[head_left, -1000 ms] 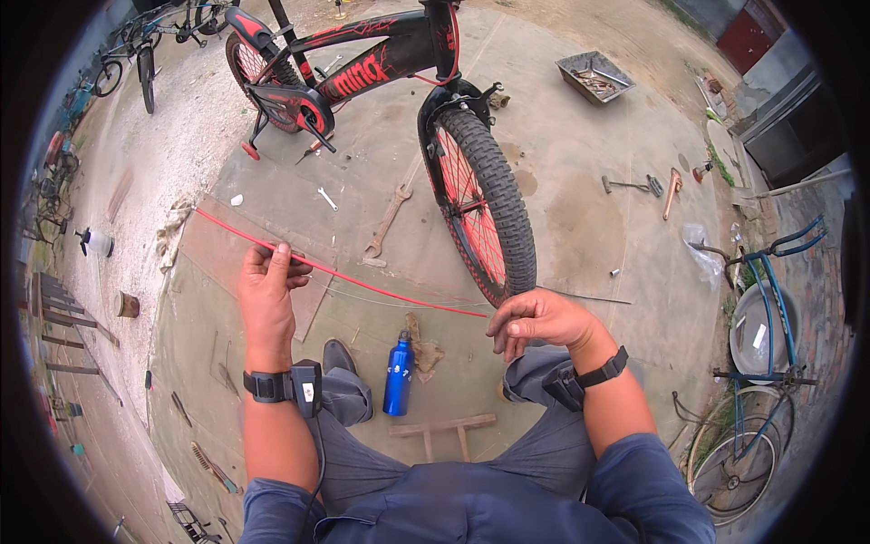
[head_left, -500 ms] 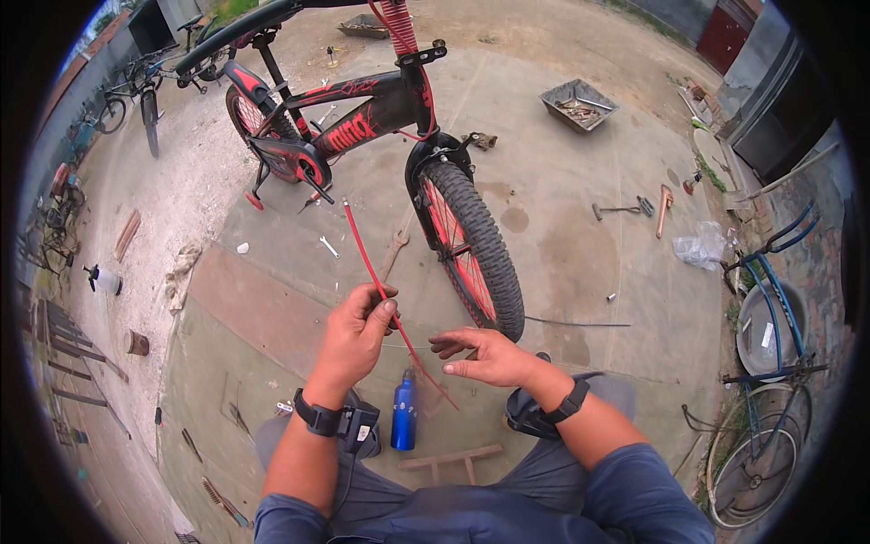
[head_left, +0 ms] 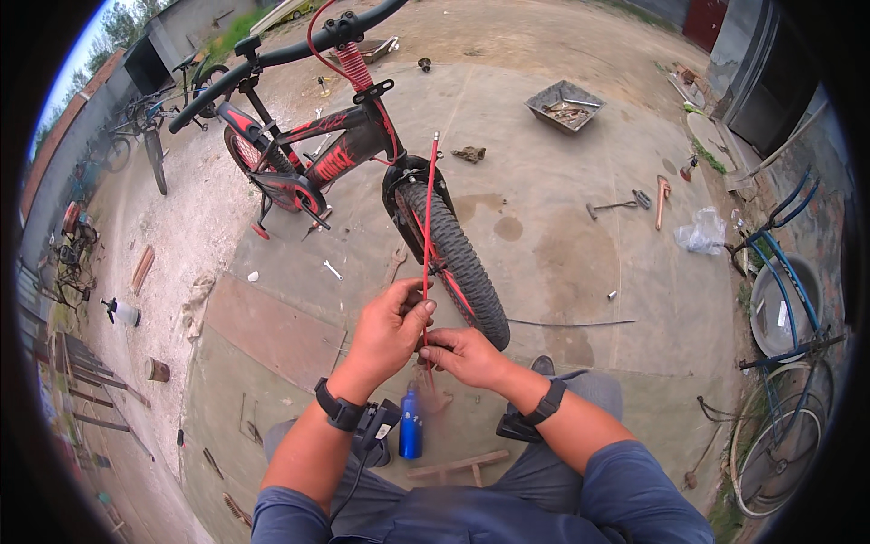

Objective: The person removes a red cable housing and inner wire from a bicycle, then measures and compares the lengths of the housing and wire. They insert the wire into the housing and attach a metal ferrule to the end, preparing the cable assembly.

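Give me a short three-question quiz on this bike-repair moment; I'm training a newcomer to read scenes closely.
1. True or false: both hands grip the red cable.
2. Which way does the cable point from the left hand and right hand? A) flat to the left B) up toward the bike C) down to the ground
3. What blue thing stands on the ground just below the hands?

Key:
1. True: the left hand pinches it higher up, the right just below.
2. B: it rises nearly upright in front of the tyre.
3. A blue bottle.
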{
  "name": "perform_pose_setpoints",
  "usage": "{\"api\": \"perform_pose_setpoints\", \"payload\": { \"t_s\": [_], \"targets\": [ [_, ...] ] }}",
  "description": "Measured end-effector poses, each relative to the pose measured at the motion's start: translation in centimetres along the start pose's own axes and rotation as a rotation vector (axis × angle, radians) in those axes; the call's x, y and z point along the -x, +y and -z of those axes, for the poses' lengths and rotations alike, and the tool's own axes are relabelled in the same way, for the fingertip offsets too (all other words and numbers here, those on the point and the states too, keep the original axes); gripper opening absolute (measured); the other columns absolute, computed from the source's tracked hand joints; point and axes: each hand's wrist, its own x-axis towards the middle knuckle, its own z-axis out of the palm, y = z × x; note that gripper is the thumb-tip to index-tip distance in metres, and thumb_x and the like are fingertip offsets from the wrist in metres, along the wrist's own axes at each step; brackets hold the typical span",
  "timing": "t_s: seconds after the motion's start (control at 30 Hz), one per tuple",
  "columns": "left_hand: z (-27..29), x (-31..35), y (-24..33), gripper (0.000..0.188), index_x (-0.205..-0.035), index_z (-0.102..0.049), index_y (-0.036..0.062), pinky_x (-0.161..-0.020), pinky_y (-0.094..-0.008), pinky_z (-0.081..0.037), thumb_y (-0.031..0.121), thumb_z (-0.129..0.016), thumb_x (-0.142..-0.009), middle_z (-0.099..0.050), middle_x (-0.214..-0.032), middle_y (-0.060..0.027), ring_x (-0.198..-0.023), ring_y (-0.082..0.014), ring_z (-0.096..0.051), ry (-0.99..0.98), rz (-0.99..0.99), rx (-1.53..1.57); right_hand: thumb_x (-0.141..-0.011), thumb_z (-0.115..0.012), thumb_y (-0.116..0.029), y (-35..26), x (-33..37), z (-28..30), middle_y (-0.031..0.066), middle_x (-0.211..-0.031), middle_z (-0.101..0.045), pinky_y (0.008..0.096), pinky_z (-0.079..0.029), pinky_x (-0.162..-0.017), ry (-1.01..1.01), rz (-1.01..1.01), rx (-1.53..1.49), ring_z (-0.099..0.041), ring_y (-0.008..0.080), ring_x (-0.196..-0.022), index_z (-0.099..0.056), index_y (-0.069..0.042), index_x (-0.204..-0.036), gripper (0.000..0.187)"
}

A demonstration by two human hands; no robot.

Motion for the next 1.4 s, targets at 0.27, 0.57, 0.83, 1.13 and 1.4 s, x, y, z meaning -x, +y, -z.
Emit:
{"api": "perform_pose_setpoints", "payload": {
  "t_s": [0.27,0.57,0.83,1.13,1.4],
  "targets": [
    [3.6,-5.4,3.2,0.026,-0.122,-0.060,-0.0005,-0.062,-0.0262,-0.053,0.011,-0.060,-0.099,-0.065,-0.086,-0.0041,-0.073,-0.0113,-0.066,0.154,-0.109,-0.059,-0.097,-0.067,-0.020,0.4,-0.1,1.0,0.0098,-0.115,-0.069,0.0311,-0.052,-0.092,0.079,0.027,0.048,-0.065,0.0146,-0.105,-0.061,0.002,-0.127,0.038],
    [7.3,-6.3,4.8,0.019,-0.113,-0.055,0.0037,-0.061,-0.0276,-0.057,0.018,-0.060,-0.101,-0.064,-0.093,-0.0055,-0.078,-0.0175,-0.069,0.389,-0.050,0.396,-0.093,-0.071,-0.019,-0.6,0.7,3.6,0.0078,-0.100,-0.069,0.0312,-0.053,-0.078,0.250,0.152,0.406,-0.065,0.0160,-0.088,-0.069,-0.002,-0.116,0.028],
    [7.8,-7.1,5.2,0.017,-0.116,-0.052,0.0086,-0.071,-0.0330,-0.059,0.013,-0.059,-0.101,-0.066,-0.101,-0.0087,-0.094,-0.0260,-0.071,0.378,-0.089,0.736,-0.096,-0.062,-0.023,-0.8,0.2,6.0,0.0137,-0.095,-0.071,0.0357,-0.051,-0.079,0.426,0.035,0.232,-0.067,0.0247,-0.087,-0.070,-0.001,-0.111,0.028],
    [12.6,-8.9,6.5,0.018,-0.116,-0.057,0.0063,-0.083,-0.0368,-0.062,0.004,-0.059,-0.098,-0.069,-0.110,-0.0133,-0.103,-0.0297,-0.070,0.288,-0.280,0.771,-0.102,-0.059,-0.022,-3.5,-0.4,7.5,-0.0040,-0.073,-0.055,0.0233,-0.038,-0.054,0.281,0.095,-0.587,-0.049,0.0074,-0.060,-0.064,-0.002,-0.105,0.021],
    [12.8,-14.2,8.1,0.014,-0.104,-0.057,0.0036,-0.078,-0.0335,-0.062,0.005,-0.067,-0.095,-0.068,-0.102,-0.0115,-0.095,-0.0266,-0.071,0.540,-0.296,0.765,-0.102,-0.059,-0.023,-8.5,-6.8,6.0,-0.0004,-0.076,-0.056,0.0223,-0.039,-0.051,0.269,0.145,-0.886,-0.051,0.0098,-0.061,-0.063,-0.006,-0.104,0.017]
  ]
}}
